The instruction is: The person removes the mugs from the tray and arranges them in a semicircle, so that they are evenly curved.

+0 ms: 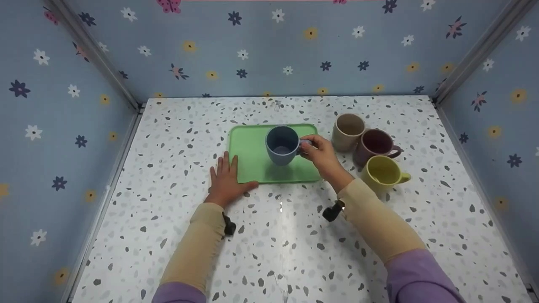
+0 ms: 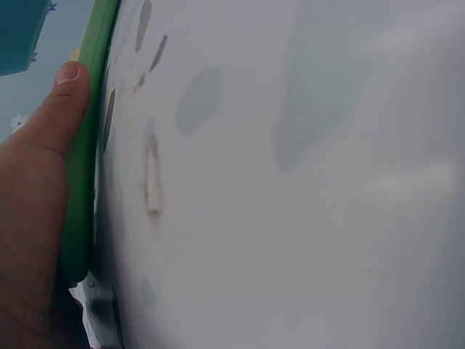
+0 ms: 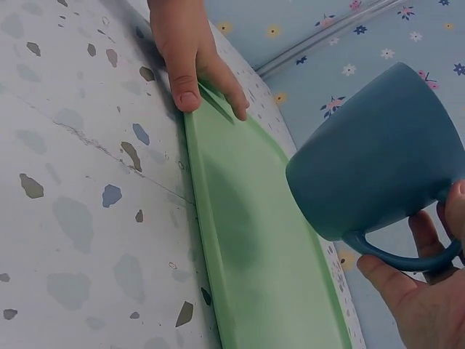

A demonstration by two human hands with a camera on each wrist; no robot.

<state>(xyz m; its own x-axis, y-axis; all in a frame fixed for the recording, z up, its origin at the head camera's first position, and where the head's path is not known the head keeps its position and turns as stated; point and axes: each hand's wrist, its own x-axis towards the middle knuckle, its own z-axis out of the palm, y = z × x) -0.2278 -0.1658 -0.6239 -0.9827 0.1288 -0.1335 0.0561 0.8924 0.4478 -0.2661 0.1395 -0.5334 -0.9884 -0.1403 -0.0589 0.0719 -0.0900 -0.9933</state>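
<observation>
A blue mug [image 1: 281, 147] hangs upright above a green tray [image 1: 250, 168], its shadow falling on the tray's surface. My right hand [image 1: 323, 158] grips the mug by its handle, the fingers curled through and around it in the right wrist view, where the mug [image 3: 381, 156] is clear of the tray. At the tray's near left corner my left hand [image 1: 225, 181] lies with fingers spread, the fingers along the left edge and the thumb against the front edge. The left wrist view shows that thumb [image 2: 62, 109] against the tray's green side [image 2: 83, 182].
Right of the tray stand a beige mug [image 1: 346, 136], a maroon mug [image 1: 372, 147] and a yellow mug [image 1: 381, 174], close together. All rest on a white speckled table [image 1: 278, 235]. Blue flowered panels [image 1: 269, 50] enclose the table at the back and both sides.
</observation>
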